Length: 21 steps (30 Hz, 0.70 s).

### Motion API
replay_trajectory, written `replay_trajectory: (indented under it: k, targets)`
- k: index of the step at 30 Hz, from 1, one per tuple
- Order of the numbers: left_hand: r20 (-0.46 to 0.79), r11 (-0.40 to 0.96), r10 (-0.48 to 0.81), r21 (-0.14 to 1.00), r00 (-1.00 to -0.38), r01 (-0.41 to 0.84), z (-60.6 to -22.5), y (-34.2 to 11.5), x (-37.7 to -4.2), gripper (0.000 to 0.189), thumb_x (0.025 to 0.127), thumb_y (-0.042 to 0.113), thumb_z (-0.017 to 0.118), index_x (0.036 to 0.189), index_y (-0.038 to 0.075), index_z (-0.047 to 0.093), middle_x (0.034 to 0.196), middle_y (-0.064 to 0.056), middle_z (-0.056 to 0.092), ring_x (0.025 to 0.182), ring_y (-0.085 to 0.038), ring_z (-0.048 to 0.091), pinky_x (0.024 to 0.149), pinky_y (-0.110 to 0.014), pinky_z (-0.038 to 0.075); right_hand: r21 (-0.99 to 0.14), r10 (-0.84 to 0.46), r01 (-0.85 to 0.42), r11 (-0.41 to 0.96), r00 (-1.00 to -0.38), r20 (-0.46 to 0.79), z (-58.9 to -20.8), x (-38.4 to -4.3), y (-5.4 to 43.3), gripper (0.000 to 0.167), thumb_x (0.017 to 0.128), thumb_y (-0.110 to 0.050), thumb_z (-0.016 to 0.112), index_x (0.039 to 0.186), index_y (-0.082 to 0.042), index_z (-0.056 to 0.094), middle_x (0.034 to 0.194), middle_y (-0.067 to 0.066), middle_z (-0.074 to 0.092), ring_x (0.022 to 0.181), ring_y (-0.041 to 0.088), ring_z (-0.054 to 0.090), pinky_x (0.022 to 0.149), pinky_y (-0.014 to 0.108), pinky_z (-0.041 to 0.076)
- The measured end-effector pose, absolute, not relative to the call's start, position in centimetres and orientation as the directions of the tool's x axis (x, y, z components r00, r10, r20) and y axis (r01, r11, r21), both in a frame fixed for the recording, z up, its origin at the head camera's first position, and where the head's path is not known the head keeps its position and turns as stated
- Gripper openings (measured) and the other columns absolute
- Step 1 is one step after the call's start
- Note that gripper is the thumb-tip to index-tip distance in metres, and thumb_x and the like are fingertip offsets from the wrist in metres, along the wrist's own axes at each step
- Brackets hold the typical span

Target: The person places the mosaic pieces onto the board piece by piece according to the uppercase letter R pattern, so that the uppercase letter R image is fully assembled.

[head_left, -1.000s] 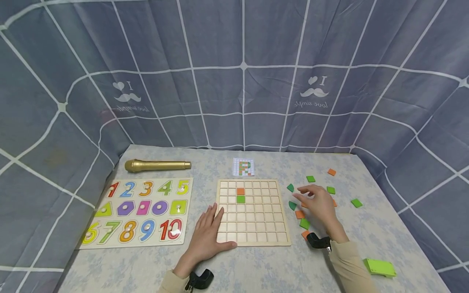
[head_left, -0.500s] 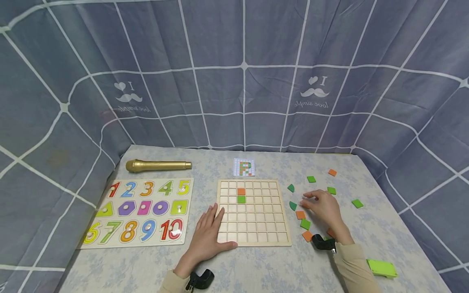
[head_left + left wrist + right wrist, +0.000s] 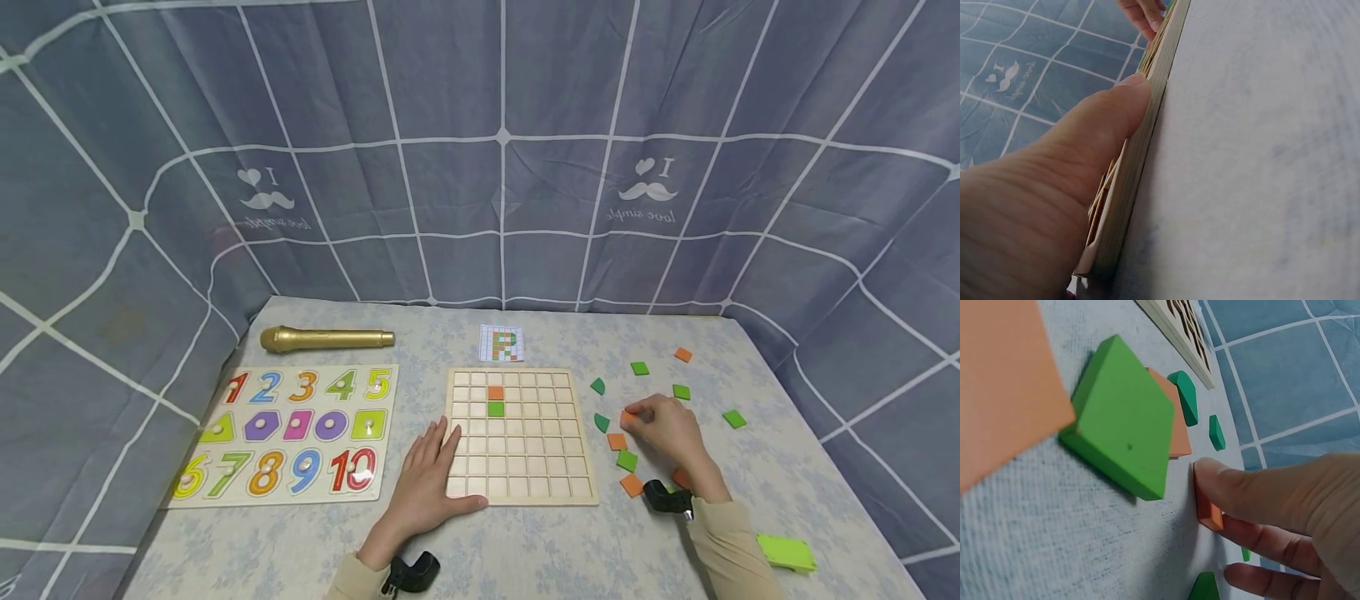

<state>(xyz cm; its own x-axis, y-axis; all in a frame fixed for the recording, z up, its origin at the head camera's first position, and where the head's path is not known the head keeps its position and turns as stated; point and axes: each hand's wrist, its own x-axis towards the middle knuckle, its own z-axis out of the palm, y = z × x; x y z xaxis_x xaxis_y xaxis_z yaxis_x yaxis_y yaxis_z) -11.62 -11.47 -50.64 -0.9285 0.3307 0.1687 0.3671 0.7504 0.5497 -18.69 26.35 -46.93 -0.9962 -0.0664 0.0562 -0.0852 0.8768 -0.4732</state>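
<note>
A square wooden grid board (image 3: 517,504) lies mid-table, with an orange tile (image 3: 496,392) directly behind a green tile (image 3: 496,409) in its cells. My left hand (image 3: 422,483) rests at the board's near left corner, fingers spread straight along the left side. Its thumb (image 3: 1125,103) lies on the front edge in the left wrist view. To the board's right, my right hand (image 3: 670,432) pinches an orange square tile (image 3: 1208,509) between thumb and fingers, close over the cloth. Dark green quarter-round pieces (image 3: 602,422) lie just left of that hand.
Loose green tiles (image 3: 627,461) and orange tiles (image 3: 632,485) surround the right hand. A pattern card (image 3: 501,342) lies behind the board. On the left are a number puzzle (image 3: 281,492) and a gold microphone (image 3: 327,338). A bright green block (image 3: 786,552) sits front right.
My right hand drew back slightly to the right, then its thumb and fingers closed on an orange tile. My left hand stayed on the board's corner.
</note>
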Motion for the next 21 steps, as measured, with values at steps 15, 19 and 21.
replay_trajectory:
  k: [15, 19, 21]
  targets:
    - [0.188, 0.743, 0.350, 0.541, -0.918, 0.394, -50.7, -11.6, -11.6, 0.113, 0.064, 0.062, 0.076, 0.145, -0.004, 0.032, 0.152, -0.025, 0.020, 0.139, -0.040, 0.014, 0.110, -0.053, 0.014, -0.457, -0.057, -0.072, 0.886, -0.997, 0.048, -46.7, -18.7, 25.9, 0.017, 0.079, -0.014, 0.077, 0.088, -0.011, 0.063, 0.074, 0.001, 0.059, 0.065, 0.019, 0.054, 0.057, 0.037, 0.043]
    - [0.155, 0.748, 0.353, 0.546, -0.923, 0.378, -50.6, -11.7, -11.6, 0.114, 0.065, 0.063, 0.075, 0.147, -0.003, 0.030, 0.153, -0.024, 0.017, 0.141, -0.037, 0.011, 0.112, -0.049, 0.011, -0.476, -0.051, -0.080, 0.876, -0.996, 0.075, -46.6, -18.5, 25.6, 0.015, 0.081, -0.015, 0.076, 0.088, -0.013, 0.063, 0.073, -0.001, 0.059, 0.060, 0.016, 0.052, 0.054, 0.034, 0.041]
    - [0.137, 0.748, 0.356, 0.550, -0.924, 0.370, -50.5, -11.8, -11.7, 0.114, 0.066, 0.063, 0.075, 0.147, -0.002, 0.029, 0.154, -0.022, 0.015, 0.142, -0.035, 0.009, 0.113, -0.047, 0.009, -0.499, -0.046, -0.092, 0.862, -0.994, 0.103, -46.7, -18.5, 25.2, 0.014, 0.082, -0.016, 0.075, 0.087, -0.012, 0.063, 0.072, -0.002, 0.059, 0.058, 0.015, 0.050, 0.052, 0.032, 0.040]
